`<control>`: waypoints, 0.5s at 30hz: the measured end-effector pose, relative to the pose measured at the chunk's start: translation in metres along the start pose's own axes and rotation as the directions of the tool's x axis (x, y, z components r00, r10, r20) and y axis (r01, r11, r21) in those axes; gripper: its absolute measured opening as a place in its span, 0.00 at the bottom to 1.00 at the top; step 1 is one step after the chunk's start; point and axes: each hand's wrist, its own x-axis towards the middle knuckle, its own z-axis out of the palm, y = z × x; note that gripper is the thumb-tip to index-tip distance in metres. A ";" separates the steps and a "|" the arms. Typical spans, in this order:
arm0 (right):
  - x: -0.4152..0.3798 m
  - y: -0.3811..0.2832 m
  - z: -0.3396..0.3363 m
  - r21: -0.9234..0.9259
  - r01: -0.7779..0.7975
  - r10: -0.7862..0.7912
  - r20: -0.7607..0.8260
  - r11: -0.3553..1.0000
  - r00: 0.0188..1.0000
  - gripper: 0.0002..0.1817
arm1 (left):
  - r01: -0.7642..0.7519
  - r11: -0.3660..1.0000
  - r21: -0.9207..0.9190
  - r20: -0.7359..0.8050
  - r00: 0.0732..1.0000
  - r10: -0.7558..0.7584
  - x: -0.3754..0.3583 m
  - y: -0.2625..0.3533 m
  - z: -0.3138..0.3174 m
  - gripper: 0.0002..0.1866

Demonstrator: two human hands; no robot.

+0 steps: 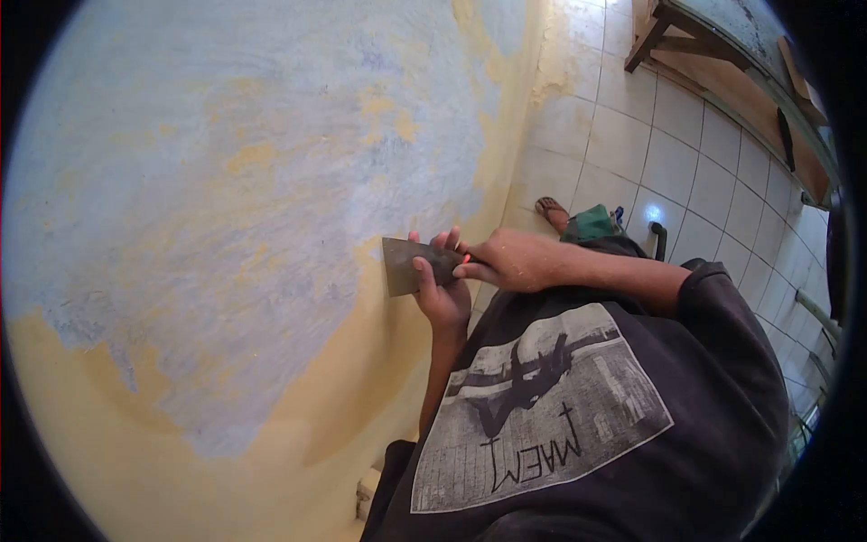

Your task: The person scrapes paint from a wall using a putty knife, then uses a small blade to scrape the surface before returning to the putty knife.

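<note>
A scraper with a wide, flat metal blade (405, 268) is held in front of my chest, its blade edge toward the wall (208, 226). My right hand (508, 260) grips its handle, of which a small red part shows. The fingers and thumb of my left hand (442, 294) are closed around the blade near the handle. The wall has large grey-blue patches with rough edges where the yellow paint is gone, and yellow paint around them.
White floor tiles (623, 144) lie to the right of the wall. A wooden table or bench (704, 41) stands at the top right. A foot in a sandal (549, 213) and green cloth (591, 223) show beyond my right arm. A dark curved object (660, 242) is nearby.
</note>
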 end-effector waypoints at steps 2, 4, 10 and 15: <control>-0.006 0.004 -0.001 -0.010 0.033 -0.034 -0.025 0.999 0.999 0.26 | 0.038 0.999 0.008 0.024 0.999 -0.038 -0.008 -0.004 -0.004 0.32; 0.006 -0.001 -0.004 0.005 0.015 -0.015 -0.015 1.000 1.000 0.26 | 0.025 1.000 -0.014 0.040 0.999 -0.025 0.002 -0.007 -0.001 0.31; -0.003 0.005 0.005 0.023 0.008 -0.008 -0.010 1.000 1.000 0.26 | 0.019 0.999 0.032 0.029 0.999 -0.020 -0.008 -0.001 -0.001 0.31; 0.003 -0.005 0.001 0.025 0.014 -0.013 -0.029 1.000 1.000 0.27 | 0.015 1.000 0.024 -0.026 1.000 -0.014 -0.001 0.007 0.001 0.31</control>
